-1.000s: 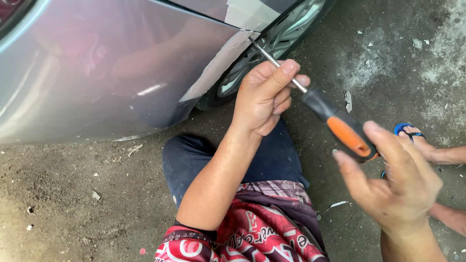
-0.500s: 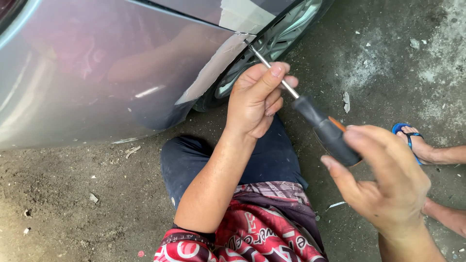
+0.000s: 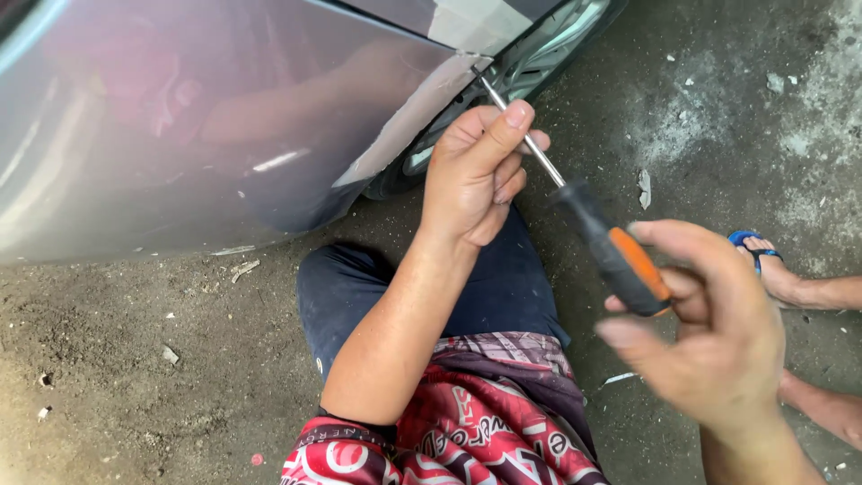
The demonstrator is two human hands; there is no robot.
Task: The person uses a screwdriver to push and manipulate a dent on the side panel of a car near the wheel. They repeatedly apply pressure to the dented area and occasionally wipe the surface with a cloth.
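Note:
A long screwdriver (image 3: 603,241) with a black and orange handle points up-left, its tip at the edge of a silver car body panel (image 3: 206,126) by the wheel arch. My left hand (image 3: 474,171) is curled around the metal shaft near the tip, thumb laid along it. My right hand (image 3: 709,328) wraps the rear of the handle, slightly blurred. I sit on the ground, with my dark-trousered knee (image 3: 359,287) under the left forearm.
A car wheel (image 3: 521,72) sits behind the panel edge. The ground is rough concrete with small debris (image 3: 644,187). Another person's foot in a blue sandal (image 3: 763,260) and a bare leg lie at the right edge.
My right hand has closed in on the screwdriver handle and now grips it. The left hand stays on the shaft, and the tool remains at the panel edge.

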